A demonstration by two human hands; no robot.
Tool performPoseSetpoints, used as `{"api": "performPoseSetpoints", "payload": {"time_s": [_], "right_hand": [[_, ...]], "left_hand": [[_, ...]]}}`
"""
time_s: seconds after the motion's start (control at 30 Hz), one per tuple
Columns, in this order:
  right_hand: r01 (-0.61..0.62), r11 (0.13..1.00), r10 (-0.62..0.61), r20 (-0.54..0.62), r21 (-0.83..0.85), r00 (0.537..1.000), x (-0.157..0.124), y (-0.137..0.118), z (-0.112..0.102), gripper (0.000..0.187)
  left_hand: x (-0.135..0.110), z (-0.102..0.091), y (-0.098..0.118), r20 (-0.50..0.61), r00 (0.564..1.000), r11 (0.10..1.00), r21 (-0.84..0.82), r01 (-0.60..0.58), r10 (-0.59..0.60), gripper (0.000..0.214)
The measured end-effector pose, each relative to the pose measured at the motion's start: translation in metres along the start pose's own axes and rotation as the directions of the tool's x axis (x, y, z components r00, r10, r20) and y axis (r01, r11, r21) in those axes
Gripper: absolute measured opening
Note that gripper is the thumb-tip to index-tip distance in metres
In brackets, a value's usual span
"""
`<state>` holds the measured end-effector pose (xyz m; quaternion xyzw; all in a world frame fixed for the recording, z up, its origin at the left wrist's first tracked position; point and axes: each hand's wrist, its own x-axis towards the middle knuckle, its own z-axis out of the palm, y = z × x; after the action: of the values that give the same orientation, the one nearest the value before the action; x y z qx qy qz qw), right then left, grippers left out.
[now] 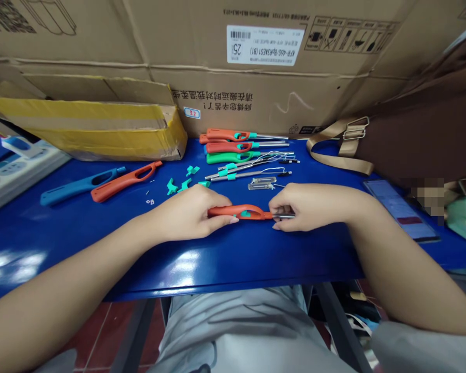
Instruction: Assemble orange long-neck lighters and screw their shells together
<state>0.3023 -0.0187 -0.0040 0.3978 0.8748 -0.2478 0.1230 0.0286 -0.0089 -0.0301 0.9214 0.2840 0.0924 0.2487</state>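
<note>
My left hand (190, 213) is closed around the handle of an orange long-nosed lighter (243, 212) with a teal trigger, held just above the blue table (217, 259). My right hand (308, 206) pinches the lighter's metal nozzle end at the right. Behind them lie several finished lighters (233, 145) in orange and green, bare metal tubes with wires (252, 170), and small teal trigger parts (182, 184). An orange handle shell (124, 181) and a blue handle shell (79, 185) lie to the left.
Large cardboard boxes (256, 77) wall the back of the table. A yellow-taped box (101, 127) and a white power strip (8, 166) sit at the left. A brown bag with a tan strap (411, 129) and a phone (399, 207) are at the right.
</note>
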Motion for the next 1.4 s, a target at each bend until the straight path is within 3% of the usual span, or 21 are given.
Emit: {"api": "performPoseSetpoints", "payload": {"time_s": [0.23, 0.43, 0.63, 0.77, 0.93, 1.1, 1.27, 1.4], "right_hand": [[-0.116, 0.993, 0.116, 0.016, 0.009, 0.993, -0.011, 0.019, -0.009, 0.01], [-0.179, 0.983, 0.178, 0.026, 0.044, 0.984, -0.012, 0.025, -0.01, 0.017], [-0.197, 0.98, 0.196, 0.062, 0.016, 0.979, -0.01, 0.023, -0.008, 0.028], [-0.243, 0.97, 0.242, 0.06, 0.016, 0.969, -0.012, 0.025, -0.011, 0.036], [-0.247, 0.959, 0.246, 0.025, 0.138, 0.969, -0.015, 0.028, -0.014, 0.051], [-0.212, 0.968, 0.217, -0.024, 0.132, 0.976, -0.011, 0.025, -0.012, 0.053], [-0.157, 0.983, 0.163, -0.063, 0.09, 0.985, -0.009, 0.018, -0.009, 0.053], [-0.127, 0.99, 0.133, -0.111, 0.059, 0.985, -0.006, 0.016, -0.008, 0.047]], "left_hand": [[-0.009, -0.021, -0.001, -0.005, 0.996, 0.987, 0.134, 0.091, -0.091, 0.036], [-0.012, -0.026, -0.003, 0.084, 0.986, 0.956, 0.268, 0.119, -0.147, 0.034], [-0.008, -0.025, -0.001, 0.146, 0.974, 0.953, 0.274, 0.128, -0.173, 0.035], [-0.011, -0.036, -0.007, 0.048, 0.976, 0.937, 0.295, 0.188, -0.211, 0.042], [-0.017, -0.047, -0.021, -0.203, 0.935, 0.767, 0.535, 0.354, -0.29, 0.036], [-0.023, -0.049, -0.032, -0.212, 0.913, 0.74, 0.537, 0.406, -0.348, 0.027], [-0.026, -0.045, -0.039, -0.129, 0.937, 0.795, 0.499, 0.345, -0.325, 0.029], [-0.025, -0.041, -0.047, -0.15, 0.934, 0.794, 0.495, 0.354, -0.323, 0.03]]}}
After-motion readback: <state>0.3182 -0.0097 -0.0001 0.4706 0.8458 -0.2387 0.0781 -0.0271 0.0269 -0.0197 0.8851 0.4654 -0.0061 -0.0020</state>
